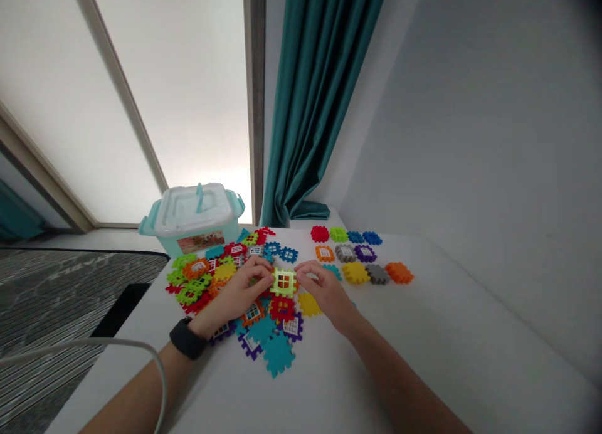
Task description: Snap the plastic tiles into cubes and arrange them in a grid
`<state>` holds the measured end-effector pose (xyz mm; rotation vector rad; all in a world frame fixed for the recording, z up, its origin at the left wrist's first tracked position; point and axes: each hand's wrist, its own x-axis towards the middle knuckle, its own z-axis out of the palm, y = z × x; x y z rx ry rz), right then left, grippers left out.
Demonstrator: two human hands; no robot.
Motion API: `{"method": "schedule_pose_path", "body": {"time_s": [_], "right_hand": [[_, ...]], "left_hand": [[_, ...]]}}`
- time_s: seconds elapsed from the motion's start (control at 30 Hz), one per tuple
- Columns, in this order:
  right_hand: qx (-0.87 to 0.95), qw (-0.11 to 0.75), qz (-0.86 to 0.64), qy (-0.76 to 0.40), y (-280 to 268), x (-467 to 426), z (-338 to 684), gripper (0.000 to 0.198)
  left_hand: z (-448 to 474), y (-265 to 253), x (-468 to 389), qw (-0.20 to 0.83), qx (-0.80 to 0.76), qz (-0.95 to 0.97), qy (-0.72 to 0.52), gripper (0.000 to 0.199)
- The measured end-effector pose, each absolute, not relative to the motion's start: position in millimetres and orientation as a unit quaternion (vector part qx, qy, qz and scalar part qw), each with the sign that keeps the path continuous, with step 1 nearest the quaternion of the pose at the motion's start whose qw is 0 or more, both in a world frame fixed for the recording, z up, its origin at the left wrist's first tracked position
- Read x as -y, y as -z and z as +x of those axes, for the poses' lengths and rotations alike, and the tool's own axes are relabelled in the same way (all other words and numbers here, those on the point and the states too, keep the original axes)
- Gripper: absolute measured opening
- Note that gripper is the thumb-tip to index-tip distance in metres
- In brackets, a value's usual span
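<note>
A lime-green square building tile (284, 283) with a window frame in its middle is held up between my two hands. My left hand (247, 288), with a dark band on its wrist, pinches the tile's left edge. On the opposite edge, the thumb and fingers of my right hand (325, 290) are closed. Below the tile lie a red window tile (283, 309), a yellow tile (309, 304) and a turquoise tile (279, 354). A loose heap of mixed tiles, with a green tile (194, 290) among them, spreads around and beyond my left hand.
Rows of tiles stand at the back right, among them a red stack (320, 234), a grey tile (377, 274) and an orange tile (399, 273). A lidded turquoise box (197, 217) is behind the heap. A white cable (117, 341) crosses the lower left.
</note>
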<state>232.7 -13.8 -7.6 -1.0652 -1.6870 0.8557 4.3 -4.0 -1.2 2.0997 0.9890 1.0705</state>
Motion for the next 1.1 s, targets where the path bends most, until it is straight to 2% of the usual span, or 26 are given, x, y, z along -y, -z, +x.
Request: {"method": "schedule_pose_path", "body": {"time_s": [0.17, 0.33, 0.43, 0.63, 0.73, 0.93, 1.1], "right_hand": [[0.701, 0.471, -0.428, -0.321, 13, 14, 232, 0.019], [0.776, 0.484, -0.38, -0.139, 6, 22, 232, 0.007], [0.805, 0.473, -0.349, -0.081, 4, 30, 231, 0.011], [0.819, 0.464, -0.334, -0.044, 5, 35, 228, 0.017], [0.831, 0.442, -0.336, -0.044, 6, 32, 229, 0.019], [0.857, 0.356, -0.362, -0.092, 8, 28, 230, 0.038], [0.868, 0.335, -0.357, -0.082, 9, 29, 227, 0.042]], "left_hand": [[7, 1, 8, 0.266, -0.368, 0.797, -0.399, 0.027], [3, -6, 13, 0.274, -0.359, 0.813, -0.368, 0.027], [-2, -11, 16, 0.287, -0.352, 0.82, -0.35, 0.032], [-6, -12, 15, 0.302, -0.318, 0.837, -0.326, 0.028], [-8, -7, 12, 0.23, -0.338, 0.845, -0.345, 0.026], [-19, -1, 7, -0.032, -0.35, 0.874, -0.336, 0.037], [-17, -2, 12, -0.094, -0.33, 0.884, -0.319, 0.04]]}}
